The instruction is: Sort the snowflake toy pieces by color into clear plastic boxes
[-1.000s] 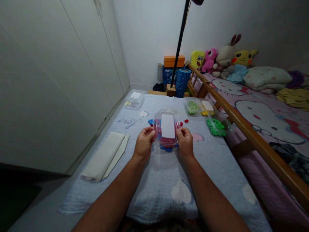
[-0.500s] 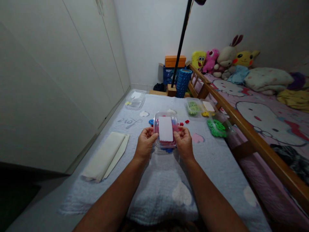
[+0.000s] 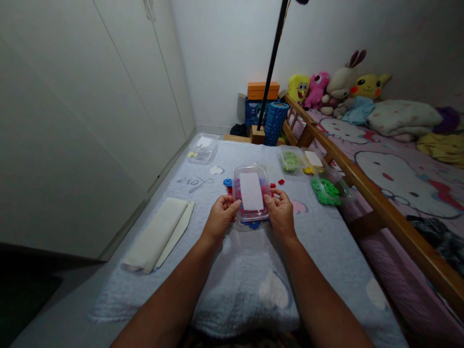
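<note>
A clear plastic box [image 3: 251,193] with a white label on its lid and red and blue pieces inside is held over the light blue blanket [image 3: 235,270]. My left hand [image 3: 219,218] grips its left side, fingers curled, thumb on the lid. My right hand [image 3: 281,216] grips its right side the same way. Loose blue pieces [image 3: 227,182] and red pieces [image 3: 280,181] lie on the blanket just beyond the box.
A folded cream cloth [image 3: 158,234] lies at the left. Clear boxes stand at the far left [image 3: 203,147] and far right [image 3: 291,161]; green pieces [image 3: 325,189] sit in another. A wooden bed rail [image 3: 366,191] runs along the right. A black pole [image 3: 271,63] rises behind.
The box has been lowered a little towards the blanket and tipped flatter, and both hands have slid slightly nearer its near end.
</note>
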The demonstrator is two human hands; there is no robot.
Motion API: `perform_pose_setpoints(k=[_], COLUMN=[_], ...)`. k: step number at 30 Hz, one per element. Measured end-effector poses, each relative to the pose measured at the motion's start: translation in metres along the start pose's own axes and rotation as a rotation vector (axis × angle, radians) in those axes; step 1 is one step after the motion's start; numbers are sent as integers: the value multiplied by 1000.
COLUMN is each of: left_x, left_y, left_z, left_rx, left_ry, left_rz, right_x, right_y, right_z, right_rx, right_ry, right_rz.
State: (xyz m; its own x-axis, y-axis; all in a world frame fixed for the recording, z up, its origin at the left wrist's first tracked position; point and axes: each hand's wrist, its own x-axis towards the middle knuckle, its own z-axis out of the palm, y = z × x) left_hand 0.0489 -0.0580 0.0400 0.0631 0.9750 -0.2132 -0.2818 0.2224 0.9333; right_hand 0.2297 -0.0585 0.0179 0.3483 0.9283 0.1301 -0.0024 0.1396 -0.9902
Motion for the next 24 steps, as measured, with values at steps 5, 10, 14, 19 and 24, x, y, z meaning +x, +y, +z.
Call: perform_pose_setpoints(k=[5, 10, 14, 19, 24], left_x=[-6, -5, -3, -3, -3], left_y=[1, -3, -7, -9, -11], left_z=[-2, -3, -2, 1, 3], left_rx=[48, -28, -85, -123, -129], left_ry=[-60, -71, -48, -24, -16], left_rz=[17, 44, 32, -7, -9], right_x=[1, -1, -1, -1, -1], right_y=[-1, -1, -1, -1, -3], right_z=[0, 2, 2, 3, 3], right_rx=[27, 40, 41, 33, 13], right_ry=[47, 58, 64, 69, 67], right_rz=[18, 16, 8, 0, 6])
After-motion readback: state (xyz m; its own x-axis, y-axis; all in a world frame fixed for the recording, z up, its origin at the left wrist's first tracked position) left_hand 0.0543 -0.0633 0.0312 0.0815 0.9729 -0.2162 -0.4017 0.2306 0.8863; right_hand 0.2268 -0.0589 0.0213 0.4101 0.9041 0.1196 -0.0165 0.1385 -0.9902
